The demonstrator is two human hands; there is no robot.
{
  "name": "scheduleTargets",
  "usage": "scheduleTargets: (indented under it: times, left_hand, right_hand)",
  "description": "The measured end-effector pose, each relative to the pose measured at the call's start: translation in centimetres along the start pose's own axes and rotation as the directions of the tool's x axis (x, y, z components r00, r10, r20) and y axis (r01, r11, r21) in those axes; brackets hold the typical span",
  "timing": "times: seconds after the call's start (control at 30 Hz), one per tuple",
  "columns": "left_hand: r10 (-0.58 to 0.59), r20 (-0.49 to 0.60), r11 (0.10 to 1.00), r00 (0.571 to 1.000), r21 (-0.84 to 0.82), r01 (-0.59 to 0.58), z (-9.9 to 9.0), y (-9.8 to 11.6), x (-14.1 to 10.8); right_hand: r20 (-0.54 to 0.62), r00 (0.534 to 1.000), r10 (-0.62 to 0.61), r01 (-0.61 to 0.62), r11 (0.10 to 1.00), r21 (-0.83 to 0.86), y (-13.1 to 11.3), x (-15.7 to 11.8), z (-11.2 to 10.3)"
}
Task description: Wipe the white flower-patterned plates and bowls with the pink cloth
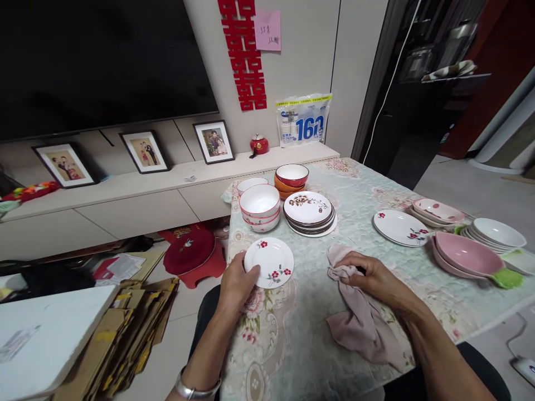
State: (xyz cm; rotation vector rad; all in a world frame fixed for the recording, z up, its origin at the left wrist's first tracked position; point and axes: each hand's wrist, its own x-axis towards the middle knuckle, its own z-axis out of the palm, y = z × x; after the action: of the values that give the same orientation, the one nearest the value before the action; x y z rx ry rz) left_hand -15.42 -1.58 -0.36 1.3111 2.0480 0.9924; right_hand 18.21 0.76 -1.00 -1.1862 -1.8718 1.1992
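My left hand [238, 281] grips the near-left rim of a white plate [267, 259] with red flowers, thumb on top. Bunched in my right hand [370, 275] is a pale pink cloth [361, 323], its loose part trailing over the tabletop toward me. Just beyond the held plate stand stacked white bowls [259, 201] with red rims. To their right is a stack of plates [308, 209] with a brown flower pattern. Red and orange bowls [292, 177] are nested behind these. Off to the right of the cloth lie matching red-flowered plates [399, 228].
Pink dishes [466, 256] with green handles and stacked white bowls [499, 234] sit at the table's right edge, beside spotted pink bowls [438, 213]. A red stool [194, 256] and flattened cardboard [121, 340] are on the floor at left. Framed photos [214, 142] line the cabinet behind.
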Motion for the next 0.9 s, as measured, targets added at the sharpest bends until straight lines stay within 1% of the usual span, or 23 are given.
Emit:
scheduleTargets:
  times: [0.07,0.1,0.13,0.2,0.23,0.3,0.37,0.4,0.43,0.5,0.57,0.6,0.67,0.7,0.77,0.87,0.9]
  left_hand:
    - [-0.062,0.025,0.981,0.998,-0.181,0.065,0.3,0.2,-0.6]
    - [-0.103,0.052,0.954,0.993,-0.277,0.113,0.6,0.3,-1.0]
    - [-0.142,0.077,0.914,0.987,-0.371,0.161,1.0,0.5,-1.5]
    - [-0.227,0.159,0.818,0.961,-0.504,0.277,2.0,1.2,-2.6]
    - [-0.229,0.226,0.762,0.947,-0.564,0.318,2.7,1.6,-3.2]
    - [-0.219,0.306,0.668,0.927,-0.646,0.37,4.1,2.8,-4.4]
    - [-0.213,0.402,0.612,0.89,-0.656,0.442,5.8,4.1,-5.2]
    - [-0.204,0.445,0.602,0.872,-0.646,0.47,6.6,4.8,-5.5]
    - [-0.202,0.47,0.603,0.859,-0.631,0.488,7.4,5.4,-5.6]
    - [-0.128,0.501,0.612,0.856,-0.639,0.466,8.9,6.3,-5.6]
    - [-0.039,0.519,0.65,0.854,-0.636,0.416,10.1,6.8,-5.3]
    - [0.009,0.534,0.667,0.846,-0.633,0.392,10.6,7.0,-5.1]
    - [0.07,0.545,0.678,0.836,-0.64,0.361,11.1,7.0,-4.7]
    - [0.082,0.548,0.668,0.832,-0.65,0.362,11.2,7.0,-4.6]
    - [0.072,0.562,0.628,0.824,-0.667,0.4,11.3,7.0,-4.4]
    - [0.067,0.608,0.552,0.791,-0.683,0.478,11.1,7.0,-4.3]
    - [0.078,0.619,0.531,0.781,-0.689,0.494,11.0,7.0,-4.3]
  right_hand:
    - [-0.043,0.999,0.02,-0.016,0.996,0.087,-0.2,-0.1,-0.3]
    - [-0.066,0.997,0.03,-0.021,0.991,0.134,-0.3,-0.2,-0.5]
    - [-0.091,0.995,0.043,-0.026,0.983,0.182,-0.3,-0.2,-0.6]
    - [-0.156,0.984,0.087,-0.038,0.955,0.293,-0.1,-0.3,-0.6]
    - [-0.198,0.974,0.115,-0.037,0.933,0.359,0.0,-0.2,-0.6]
    - [-0.27,0.948,0.172,-0.018,0.871,0.491,0.2,-0.2,-0.3]
    - [-0.302,0.93,0.209,0.004,0.816,0.578,0.1,-0.1,0.0]
    - [-0.303,0.929,0.214,0.007,0.807,0.59,0.0,-0.1,0.1]
    - [-0.297,0.931,0.21,0.001,0.815,0.579,0.0,-0.1,0.2]
    - [-0.28,0.943,0.179,-0.023,0.876,0.483,-0.2,-0.1,0.3]
    - [-0.29,0.95,0.119,-0.031,0.956,0.291,-0.1,0.0,0.5]
    - [-0.303,0.95,0.079,-0.025,0.984,0.179,-0.1,0.1,0.5]
    - [-0.334,0.943,-0.003,-0.001,1.0,-0.011,0.2,0.4,0.7]
    - [-0.351,0.936,-0.033,0.008,0.997,-0.072,0.4,0.6,0.8]
    - [-0.394,0.917,-0.065,0.013,0.991,-0.132,0.7,1.0,1.1]
    - [-0.481,0.872,-0.088,-0.004,0.982,-0.187,0.8,1.5,1.9]
    - [-0.488,0.867,-0.097,-0.009,0.977,-0.211,0.6,1.6,2.3]
